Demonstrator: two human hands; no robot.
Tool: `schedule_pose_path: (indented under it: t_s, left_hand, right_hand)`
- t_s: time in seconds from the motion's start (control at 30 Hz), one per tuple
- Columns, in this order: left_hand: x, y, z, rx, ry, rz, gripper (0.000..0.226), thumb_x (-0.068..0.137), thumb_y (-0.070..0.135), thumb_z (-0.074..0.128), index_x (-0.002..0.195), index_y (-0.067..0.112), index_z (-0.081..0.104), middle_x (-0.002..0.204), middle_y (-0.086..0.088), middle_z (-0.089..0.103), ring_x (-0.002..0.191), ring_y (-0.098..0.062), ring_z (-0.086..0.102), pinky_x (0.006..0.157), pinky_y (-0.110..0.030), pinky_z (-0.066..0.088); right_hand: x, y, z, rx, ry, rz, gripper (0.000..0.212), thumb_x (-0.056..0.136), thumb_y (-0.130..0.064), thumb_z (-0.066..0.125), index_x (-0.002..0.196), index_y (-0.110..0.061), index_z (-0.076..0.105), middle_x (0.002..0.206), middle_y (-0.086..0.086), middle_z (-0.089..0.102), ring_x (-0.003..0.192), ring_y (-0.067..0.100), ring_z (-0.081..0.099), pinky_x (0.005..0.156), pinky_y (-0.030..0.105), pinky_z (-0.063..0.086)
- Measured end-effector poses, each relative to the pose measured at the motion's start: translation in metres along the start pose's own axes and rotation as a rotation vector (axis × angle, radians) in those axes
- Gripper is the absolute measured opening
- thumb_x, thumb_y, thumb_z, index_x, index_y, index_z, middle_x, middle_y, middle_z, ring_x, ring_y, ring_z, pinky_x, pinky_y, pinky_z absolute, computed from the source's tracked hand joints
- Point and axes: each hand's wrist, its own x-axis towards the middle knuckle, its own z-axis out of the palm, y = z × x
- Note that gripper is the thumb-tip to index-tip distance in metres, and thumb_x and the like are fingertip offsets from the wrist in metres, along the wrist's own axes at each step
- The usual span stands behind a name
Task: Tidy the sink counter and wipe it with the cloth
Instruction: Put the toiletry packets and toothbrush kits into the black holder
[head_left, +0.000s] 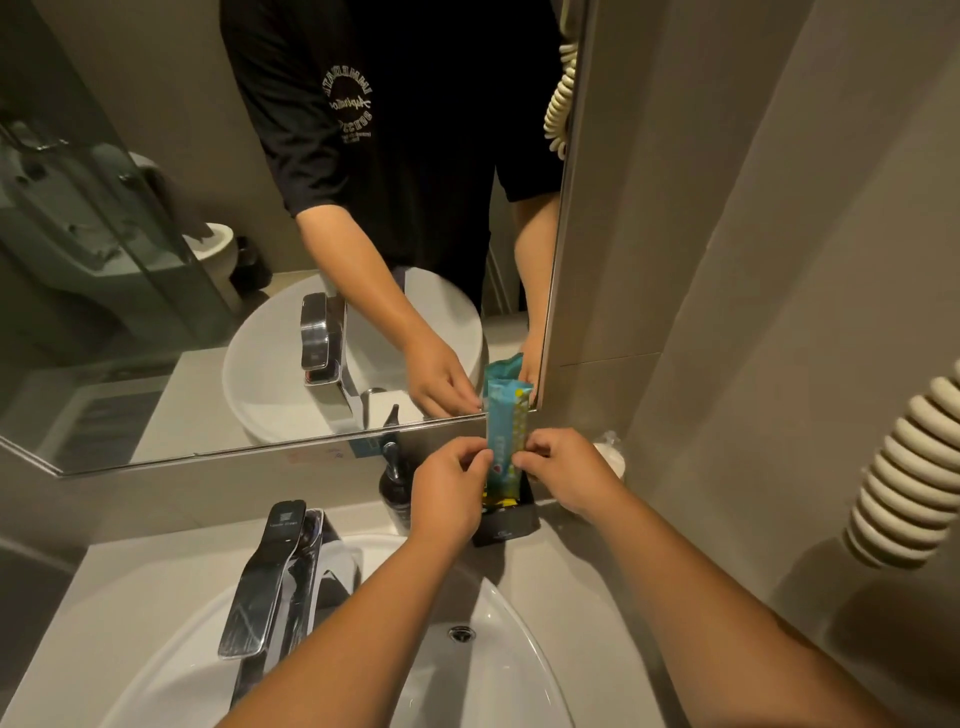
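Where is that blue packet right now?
The blue packet stands upright in a black holder at the back right of the counter, against the mirror, pinched between the left hand and right hand.

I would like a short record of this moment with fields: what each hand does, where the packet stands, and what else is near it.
left hand: pinches the left edge of the blue packet
right hand: pinches its right edge
packet: upright, lower end inside the black holder
holder: on the counter, in the corner under the mirror
left of holder: dark pump bottle
in front: tap, white basin
cloth: not visible
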Motion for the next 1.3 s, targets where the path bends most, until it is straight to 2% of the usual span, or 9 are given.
schedule_pose_path:
  t_s: [0.07,0.17,0.3,0.57,0.7,0.87,1.03,1.23,1.3]
  left_hand:
    - [0.001,-0.002,0.001,0.023,0.020,-0.009,0.011,0.091,0.025,0.061,0.090,0.032,0.069,0.076,0.021,0.066,0.075,0.007,0.060,0.060,-0.008,0.040]
    - [0.001,-0.009,0.006,0.074,0.016,-0.036,0.012,0.091,0.025,0.060,0.087,0.034,0.068,0.078,0.018,0.066,0.076,0.001,0.060,0.061,-0.014,0.041]
    - [0.004,-0.018,0.010,0.160,0.016,-0.081,0.013,0.092,0.025,0.058,0.091,0.027,0.071,0.085,0.008,0.069,0.081,-0.010,0.061,0.069,-0.024,0.047]
    - [0.001,-0.024,0.013,0.170,0.016,-0.083,0.014,0.092,0.019,0.057,0.093,0.024,0.070,0.088,0.007,0.069,0.083,-0.013,0.062,0.074,-0.026,0.049]
    - [-0.003,-0.026,0.012,0.167,0.015,-0.085,0.015,0.092,0.018,0.057,0.098,0.022,0.070,0.094,0.004,0.071,0.086,-0.014,0.063,0.080,-0.030,0.053]
    - [-0.009,-0.027,0.010,0.152,0.035,-0.082,0.016,0.091,0.017,0.059,0.105,0.019,0.068,0.101,0.000,0.071,0.088,-0.015,0.061,0.079,-0.026,0.049]
    - [-0.020,-0.027,0.007,0.150,0.042,-0.096,0.022,0.092,0.017,0.059,0.114,0.015,0.065,0.108,-0.003,0.069,0.086,-0.013,0.056,0.078,-0.025,0.046]
    - [-0.041,-0.027,0.001,0.123,0.021,-0.093,0.016,0.093,0.018,0.057,0.106,0.018,0.066,0.090,0.004,0.065,0.069,-0.005,0.054,0.063,-0.021,0.044]
    - [-0.049,-0.028,-0.001,0.112,0.012,-0.089,0.016,0.092,0.018,0.057,0.105,0.019,0.066,0.088,0.007,0.062,0.072,-0.006,0.055,0.068,-0.023,0.046]
  right_hand:
    - [0.003,0.002,0.006,-0.038,-0.021,-0.007,0.009,0.090,-0.021,0.064,0.085,-0.024,0.071,0.084,-0.002,0.070,0.080,0.018,0.063,0.074,0.034,0.049]
    - [0.005,0.006,0.016,-0.154,-0.001,-0.006,0.020,0.091,-0.020,0.062,0.109,-0.022,0.072,0.108,0.002,0.066,0.097,0.021,0.061,0.089,0.036,0.050]
    - [0.007,0.014,0.025,-0.271,0.034,0.018,0.022,0.091,-0.019,0.062,0.110,-0.023,0.072,0.113,0.008,0.065,0.099,0.026,0.060,0.090,0.038,0.051]
    - [0.004,0.021,0.036,-0.289,0.061,0.034,0.026,0.091,-0.017,0.061,0.116,-0.021,0.069,0.117,0.009,0.065,0.098,0.027,0.061,0.087,0.033,0.052]
    - [-0.004,0.027,0.037,-0.149,0.117,0.077,0.027,0.088,-0.015,0.066,0.114,-0.021,0.063,0.105,0.002,0.066,0.087,0.016,0.058,0.074,0.027,0.050]
    - [-0.015,0.028,0.034,-0.045,0.141,0.107,0.031,0.087,-0.016,0.067,0.117,-0.021,0.062,0.099,0.000,0.065,0.093,0.020,0.062,0.083,0.036,0.055]
    - [-0.025,0.026,0.033,-0.037,0.161,0.090,0.030,0.088,-0.019,0.067,0.118,-0.021,0.060,0.074,-0.008,0.054,0.069,0.008,0.053,0.062,0.022,0.042]
    - [-0.043,0.016,0.029,0.016,0.181,0.106,0.031,0.089,-0.018,0.066,0.119,-0.018,0.060,0.072,-0.007,0.052,0.067,0.009,0.052,0.060,0.021,0.039]
    - [-0.051,0.014,0.027,0.050,0.176,0.132,0.031,0.090,-0.018,0.064,0.120,-0.019,0.058,0.073,-0.009,0.051,0.068,0.008,0.052,0.057,0.020,0.039]
